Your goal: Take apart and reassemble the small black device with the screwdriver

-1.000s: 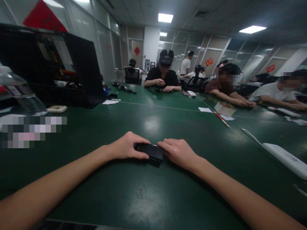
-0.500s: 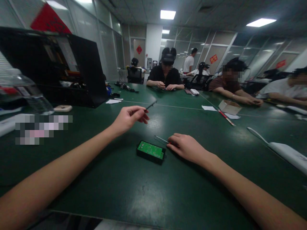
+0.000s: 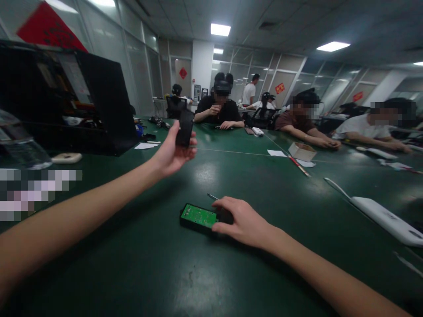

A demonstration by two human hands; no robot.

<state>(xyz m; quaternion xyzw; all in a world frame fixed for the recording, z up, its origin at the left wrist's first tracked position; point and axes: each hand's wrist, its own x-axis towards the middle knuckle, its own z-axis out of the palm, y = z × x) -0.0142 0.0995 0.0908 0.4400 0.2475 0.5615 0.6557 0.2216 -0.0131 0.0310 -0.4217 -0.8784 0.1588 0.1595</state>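
My left hand is raised over the table, its thumb and fingers closed round a flat black plastic cover, which is tilted up with its broad face showing. Lower down, my right hand has its thumb and fingers closed about the right end of a small black case. Inside that case a green circuit board faces up. Just behind the case, the thin metal shaft of a screwdriver sticks out past my right fingers. Its handle is hidden behind the hand.
A large black open-fronted box and a clear bottle stand at the left. On the right lie a white power-strip-like block, a small carton and a red stick. Several people sit round the green table.
My left hand has turned the black cover from edge-on to broad face and lifted it slightly. My right hand has moved from the screwdriver onto the case's right end. The view has shifted right.
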